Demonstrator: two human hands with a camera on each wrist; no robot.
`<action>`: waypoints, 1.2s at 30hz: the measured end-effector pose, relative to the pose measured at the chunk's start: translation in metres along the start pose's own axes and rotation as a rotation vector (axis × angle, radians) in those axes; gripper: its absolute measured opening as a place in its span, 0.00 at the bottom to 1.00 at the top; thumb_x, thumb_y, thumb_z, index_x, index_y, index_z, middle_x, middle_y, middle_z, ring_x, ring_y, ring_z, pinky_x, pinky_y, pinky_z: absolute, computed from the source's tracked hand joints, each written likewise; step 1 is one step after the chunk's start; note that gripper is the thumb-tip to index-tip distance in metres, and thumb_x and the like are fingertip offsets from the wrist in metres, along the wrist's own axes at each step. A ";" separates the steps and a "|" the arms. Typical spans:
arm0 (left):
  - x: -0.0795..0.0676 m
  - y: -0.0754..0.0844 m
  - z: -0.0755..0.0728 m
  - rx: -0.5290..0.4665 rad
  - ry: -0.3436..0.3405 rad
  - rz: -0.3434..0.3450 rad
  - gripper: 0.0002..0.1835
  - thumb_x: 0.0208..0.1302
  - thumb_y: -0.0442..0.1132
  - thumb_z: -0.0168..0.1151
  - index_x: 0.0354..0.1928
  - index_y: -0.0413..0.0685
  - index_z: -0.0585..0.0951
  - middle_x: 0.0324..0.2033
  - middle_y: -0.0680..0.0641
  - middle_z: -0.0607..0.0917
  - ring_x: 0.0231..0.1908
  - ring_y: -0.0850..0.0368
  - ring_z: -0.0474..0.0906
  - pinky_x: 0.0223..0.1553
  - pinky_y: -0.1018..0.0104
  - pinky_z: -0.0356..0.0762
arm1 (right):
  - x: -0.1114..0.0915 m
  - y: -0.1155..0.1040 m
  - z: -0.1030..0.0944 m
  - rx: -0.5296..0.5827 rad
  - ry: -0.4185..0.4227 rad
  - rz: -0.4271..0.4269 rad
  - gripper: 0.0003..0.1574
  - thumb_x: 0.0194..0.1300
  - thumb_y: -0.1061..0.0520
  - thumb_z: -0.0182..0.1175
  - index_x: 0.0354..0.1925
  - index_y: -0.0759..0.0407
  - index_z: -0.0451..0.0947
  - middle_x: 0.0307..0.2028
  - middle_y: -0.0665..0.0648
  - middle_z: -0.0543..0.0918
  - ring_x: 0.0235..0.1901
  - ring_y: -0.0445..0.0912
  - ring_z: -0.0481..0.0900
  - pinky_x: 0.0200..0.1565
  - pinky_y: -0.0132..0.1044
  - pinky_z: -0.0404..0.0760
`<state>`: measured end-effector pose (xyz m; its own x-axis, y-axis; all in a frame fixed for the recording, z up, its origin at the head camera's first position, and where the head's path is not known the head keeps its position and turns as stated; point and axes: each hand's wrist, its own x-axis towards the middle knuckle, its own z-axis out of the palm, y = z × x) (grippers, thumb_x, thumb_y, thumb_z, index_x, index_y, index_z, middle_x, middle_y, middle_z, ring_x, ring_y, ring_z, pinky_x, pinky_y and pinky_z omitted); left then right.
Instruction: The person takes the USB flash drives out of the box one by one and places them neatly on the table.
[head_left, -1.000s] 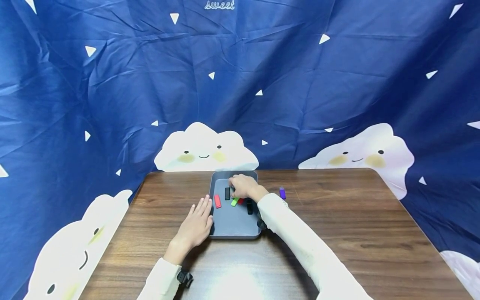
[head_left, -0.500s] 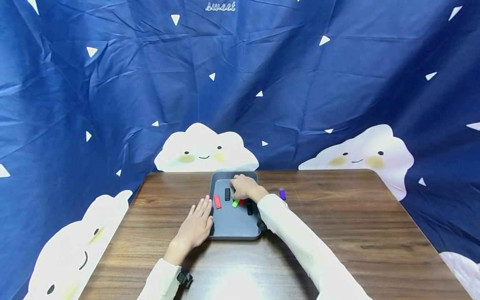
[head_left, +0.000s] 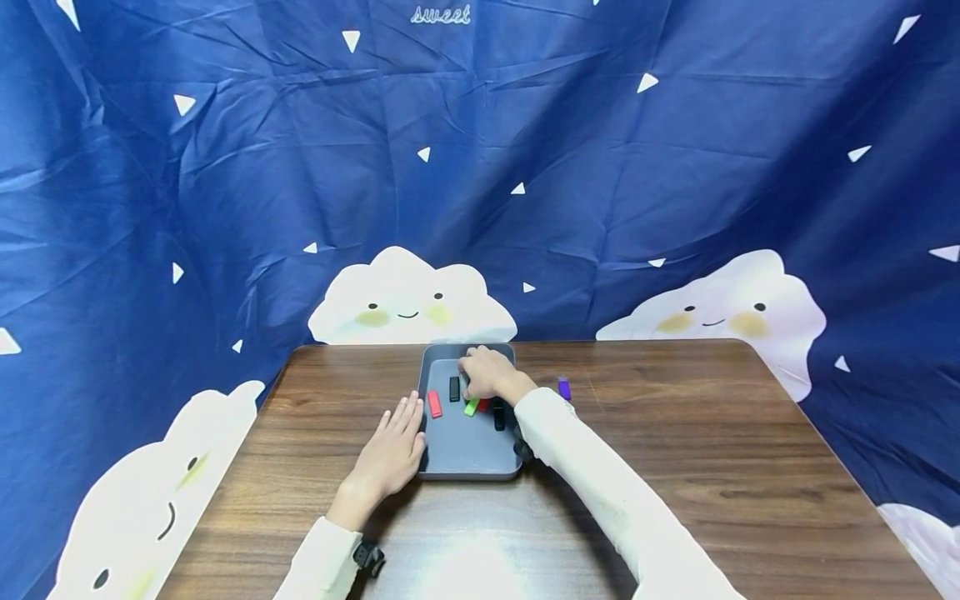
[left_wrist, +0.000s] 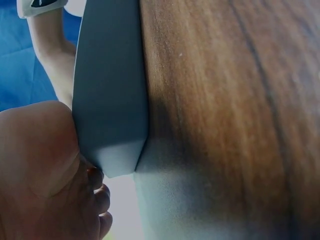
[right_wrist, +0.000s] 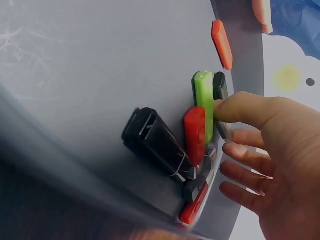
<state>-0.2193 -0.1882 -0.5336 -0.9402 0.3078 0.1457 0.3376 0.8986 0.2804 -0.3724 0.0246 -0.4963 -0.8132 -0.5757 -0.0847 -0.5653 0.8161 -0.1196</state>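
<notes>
A lime-green stick (right_wrist: 204,90), likely a USB drive, lies in the far half of a grey tray (head_left: 467,457), midway between its left and right edges, with the right hand (head_left: 491,373) reaching over it. The thumb comes down where the green stick meets a black stick (right_wrist: 220,82); the fingers are bent, but whether they pinch anything cannot be told. Hardly anything differs from a second ago: both hands hold their places and the pieces lie much as they did, which suggests small, careful fingering inside the tray rather than carrying. A red stick (right_wrist: 195,132) lies against the green one, with a larger black stick (right_wrist: 157,145) just beyond, near the tray's right edge; a coral-red stick (head_left: 435,404) lies near the left edge. The left hand (head_left: 388,450) rests with fingers extended, slightly spread, against the tray's left edge. Outside, a purple stick (head_left: 564,388) lies on the wooden table (head_left: 712,467), right of the tray and toward the table's far edge. Behind hangs a blue backdrop (head_left: 480,200) of smiling clouds, bearing the only readable writing, the word "sweet" (head_left: 441,15) in script; no brand or label is legible on the sticks.
</notes>
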 end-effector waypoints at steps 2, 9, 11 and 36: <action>0.000 0.001 -0.001 0.003 -0.002 -0.003 0.32 0.82 0.40 0.44 0.80 0.30 0.61 0.82 0.34 0.60 0.82 0.34 0.57 0.82 0.35 0.56 | 0.000 0.001 -0.001 0.005 0.007 -0.003 0.25 0.65 0.46 0.74 0.57 0.55 0.85 0.50 0.55 0.82 0.45 0.49 0.74 0.49 0.43 0.81; 0.001 0.006 -0.005 0.012 -0.009 -0.015 0.31 0.82 0.40 0.45 0.80 0.30 0.62 0.82 0.34 0.60 0.82 0.35 0.57 0.82 0.36 0.56 | -0.006 0.001 -0.010 0.040 0.024 -0.014 0.27 0.64 0.46 0.75 0.57 0.57 0.85 0.49 0.55 0.82 0.45 0.49 0.74 0.49 0.44 0.81; 0.000 0.006 -0.005 0.017 -0.016 -0.018 0.31 0.83 0.40 0.45 0.80 0.31 0.62 0.82 0.35 0.60 0.82 0.36 0.57 0.82 0.36 0.56 | -0.009 0.001 -0.013 0.052 0.019 -0.013 0.28 0.65 0.46 0.75 0.58 0.57 0.85 0.50 0.55 0.82 0.45 0.50 0.74 0.50 0.44 0.81; 0.001 0.005 -0.005 0.026 -0.009 0.005 0.31 0.82 0.40 0.45 0.80 0.30 0.62 0.82 0.34 0.61 0.82 0.35 0.58 0.82 0.36 0.56 | -0.036 0.000 -0.034 -0.007 0.105 -0.086 0.31 0.62 0.45 0.76 0.61 0.53 0.85 0.53 0.53 0.82 0.47 0.47 0.77 0.51 0.43 0.83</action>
<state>-0.2183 -0.1853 -0.5273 -0.9389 0.3149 0.1387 0.3412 0.9047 0.2552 -0.3476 0.0471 -0.4595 -0.7714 -0.6357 0.0295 -0.6344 0.7644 -0.1151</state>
